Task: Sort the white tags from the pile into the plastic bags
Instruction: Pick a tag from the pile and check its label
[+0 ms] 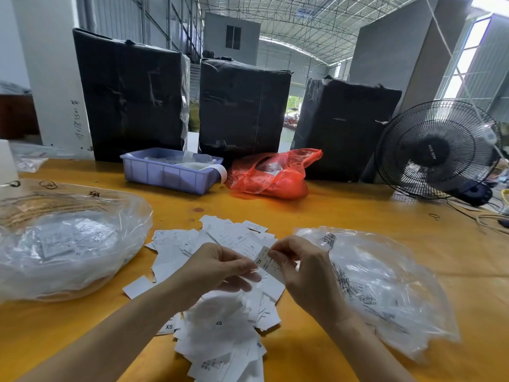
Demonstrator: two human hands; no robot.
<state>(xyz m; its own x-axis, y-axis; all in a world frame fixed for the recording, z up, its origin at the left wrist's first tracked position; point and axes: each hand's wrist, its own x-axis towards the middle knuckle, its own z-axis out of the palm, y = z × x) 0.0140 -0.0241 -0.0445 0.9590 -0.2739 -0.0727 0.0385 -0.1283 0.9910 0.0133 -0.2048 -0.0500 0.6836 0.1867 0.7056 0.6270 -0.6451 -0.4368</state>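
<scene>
A pile of white tags (220, 321) marked with sizes such as XS, XL and XXL lies spread over the middle of the yellow table (344, 210). Just above the pile, my right hand (305, 274) pinches a white tag (268, 264) marked XL between thumb and fingers. My left hand (220, 271) is curled beside it, its fingertips at the tag's lower edge. A clear plastic bag (66, 244) holding several tags lies to the left. Another clear plastic bag (385, 288) with printed text lies to the right.
At the back of the table stand a purple plastic bin (168, 173) and a red plastic bag (272, 175). Three black wrapped bales (242, 106) rise behind them. A black fan (438, 150) stands at the far right, with cables beside it.
</scene>
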